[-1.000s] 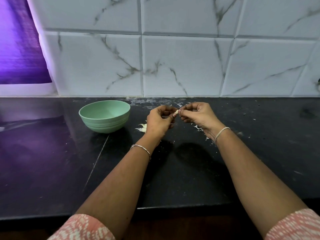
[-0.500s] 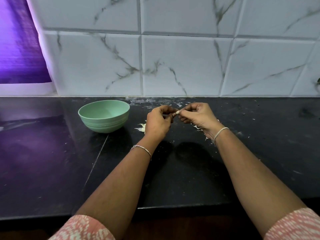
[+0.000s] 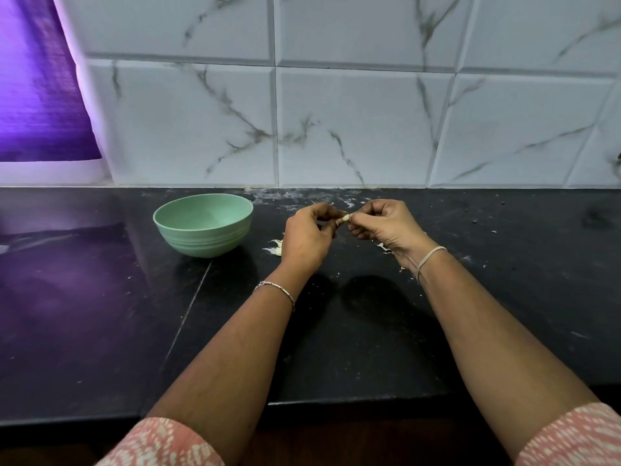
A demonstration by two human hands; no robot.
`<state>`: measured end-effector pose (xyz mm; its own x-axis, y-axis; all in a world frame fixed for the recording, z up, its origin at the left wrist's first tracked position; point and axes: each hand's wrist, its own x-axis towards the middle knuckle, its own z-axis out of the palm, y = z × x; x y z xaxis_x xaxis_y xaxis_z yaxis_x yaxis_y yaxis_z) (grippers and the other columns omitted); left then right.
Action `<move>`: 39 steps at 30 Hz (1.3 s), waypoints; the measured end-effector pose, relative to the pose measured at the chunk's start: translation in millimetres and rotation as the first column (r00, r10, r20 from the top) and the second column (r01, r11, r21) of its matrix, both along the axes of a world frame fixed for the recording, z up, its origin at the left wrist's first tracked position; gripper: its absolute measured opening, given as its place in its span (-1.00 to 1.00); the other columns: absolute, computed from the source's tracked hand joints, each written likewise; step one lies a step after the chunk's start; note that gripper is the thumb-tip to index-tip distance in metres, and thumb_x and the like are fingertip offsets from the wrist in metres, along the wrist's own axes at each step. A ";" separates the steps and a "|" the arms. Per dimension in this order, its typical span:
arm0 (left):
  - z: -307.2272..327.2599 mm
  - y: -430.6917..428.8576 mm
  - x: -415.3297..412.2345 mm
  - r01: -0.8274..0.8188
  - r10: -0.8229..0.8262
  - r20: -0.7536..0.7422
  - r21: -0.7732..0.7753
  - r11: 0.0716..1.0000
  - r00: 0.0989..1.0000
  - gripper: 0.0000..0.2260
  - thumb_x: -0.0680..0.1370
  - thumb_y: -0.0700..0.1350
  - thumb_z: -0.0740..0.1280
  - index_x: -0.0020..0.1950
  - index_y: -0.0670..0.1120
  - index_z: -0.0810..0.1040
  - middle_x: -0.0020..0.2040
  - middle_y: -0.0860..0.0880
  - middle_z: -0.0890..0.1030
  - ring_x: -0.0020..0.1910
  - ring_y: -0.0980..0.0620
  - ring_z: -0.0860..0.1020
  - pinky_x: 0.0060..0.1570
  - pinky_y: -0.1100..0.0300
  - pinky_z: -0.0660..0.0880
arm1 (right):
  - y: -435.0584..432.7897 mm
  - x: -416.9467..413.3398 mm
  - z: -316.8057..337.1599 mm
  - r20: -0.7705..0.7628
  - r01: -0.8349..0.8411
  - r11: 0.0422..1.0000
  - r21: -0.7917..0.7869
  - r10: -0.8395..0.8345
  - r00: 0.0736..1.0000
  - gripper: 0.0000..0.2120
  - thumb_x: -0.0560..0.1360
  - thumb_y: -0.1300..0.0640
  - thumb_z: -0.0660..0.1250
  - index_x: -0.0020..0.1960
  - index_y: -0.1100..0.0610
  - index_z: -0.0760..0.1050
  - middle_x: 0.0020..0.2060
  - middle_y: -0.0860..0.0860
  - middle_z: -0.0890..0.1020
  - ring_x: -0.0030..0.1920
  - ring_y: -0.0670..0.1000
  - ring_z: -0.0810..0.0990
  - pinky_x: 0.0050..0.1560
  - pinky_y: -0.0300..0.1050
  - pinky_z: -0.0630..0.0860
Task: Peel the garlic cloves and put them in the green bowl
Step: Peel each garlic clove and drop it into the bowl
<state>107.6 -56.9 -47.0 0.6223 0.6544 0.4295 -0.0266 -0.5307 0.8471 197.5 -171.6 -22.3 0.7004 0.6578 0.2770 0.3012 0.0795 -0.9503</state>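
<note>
Peeling looks under way, not finished: the small pale garlic clove (image 3: 344,217) is held in the air above the black stone tabletop (image 3: 100,297), to the right of the round pale-green bowl (image 3: 205,242), whose visible inside shows no cloves. White papery skin scraps (image 3: 276,247) lie on the tabletop nearby. The left hand (image 3: 307,237) curls its fingers around one end of the clove. The right hand (image 3: 383,223) pinches the other end between thumb and forefinger, other fingers folded. Stripping the skin and dropping the clove in the bowl are still to do.
</note>
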 end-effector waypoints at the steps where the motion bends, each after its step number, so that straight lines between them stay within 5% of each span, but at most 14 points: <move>1: -0.1 0.2 0.2 -0.001 0.001 0.002 0.003 1.000 1.000 -0.71 0.52 -0.22 0.40 -0.24 0.19 0.61 -0.31 0.10 0.62 -0.31 0.06 0.59 -0.21 -0.06 0.62 | 0.1 0.0 0.1 0.005 0.005 1.000 0.002 -0.005 1.000 -0.79 0.45 0.38 0.37 -0.33 0.18 0.56 -0.45 0.00 0.64 -0.41 -0.09 0.59 -0.30 -0.28 0.54; 12: -1.8 -1.9 1.9 0.064 -0.060 0.045 -0.082 0.995 0.997 -0.82 0.51 -0.21 0.44 -0.15 0.10 0.65 -0.29 0.09 0.64 -0.35 0.12 0.56 -0.14 0.07 0.60 | 1.9 0.9 -0.1 0.004 0.036 0.999 0.024 -0.036 0.999 -0.80 0.44 0.37 0.37 -0.34 0.21 0.52 -0.47 0.02 0.62 -0.44 -0.09 0.55 -0.35 -0.29 0.51; 18: 2.8 -6.3 -3.3 0.154 -0.132 0.108 -0.231 0.961 0.985 -0.93 0.52 -0.21 0.43 -0.03 -0.08 0.67 -0.23 -0.06 0.63 -0.31 0.07 0.52 -0.34 0.22 0.54 | 3.6 1.3 -1.9 -0.035 0.083 0.994 0.074 -0.080 0.996 -0.78 0.43 0.38 0.38 -0.35 0.17 0.53 -0.45 0.04 0.62 -0.44 -0.09 0.55 -0.33 -0.29 0.53; 24: 9.1 -10.5 -8.8 0.252 -0.174 0.193 -0.538 0.804 0.966 -0.91 0.51 -0.13 0.44 -0.11 -0.15 0.64 -0.23 -0.05 0.66 -0.36 0.11 0.53 -0.31 0.21 0.57 | 7.2 3.0 -5.5 0.449 0.194 0.980 0.038 -0.190 0.873 -0.89 0.37 0.27 0.46 -0.27 0.09 0.60 -0.33 0.00 0.66 -0.29 -0.05 0.60 -0.17 -0.10 0.57; 28: 7.4 -8.1 -10.5 0.271 -0.172 0.221 -0.571 0.775 0.960 -0.89 0.50 -0.12 0.46 -0.08 -0.15 0.60 -0.27 -0.02 0.66 -0.32 0.11 0.54 -0.34 0.23 0.58 | 6.3 2.0 -6.0 0.570 0.177 0.984 0.029 -0.162 0.805 -0.96 0.38 0.24 0.44 -0.21 0.13 0.63 -0.31 -0.02 0.67 -0.25 0.01 0.65 -0.12 0.02 0.62; 39: 10.9 -8.6 -12.1 0.336 -0.223 0.254 -0.628 0.702 0.941 -0.92 0.51 -0.20 0.43 -0.01 -0.11 0.64 -0.23 0.01 0.69 -0.29 0.11 0.55 -0.28 0.22 0.60 | 10.7 3.6 -5.7 0.341 0.165 0.978 0.129 -0.200 0.918 -0.85 0.40 0.30 0.46 -0.24 0.08 0.60 -0.32 -0.05 0.65 -0.30 -0.16 0.59 -0.17 -0.29 0.54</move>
<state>95.5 -65.4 -36.1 0.7890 0.6112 0.0625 -0.2354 0.2068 0.9496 201.0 -160.9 -28.0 0.6525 0.4855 0.5818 0.6313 0.0763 -0.7718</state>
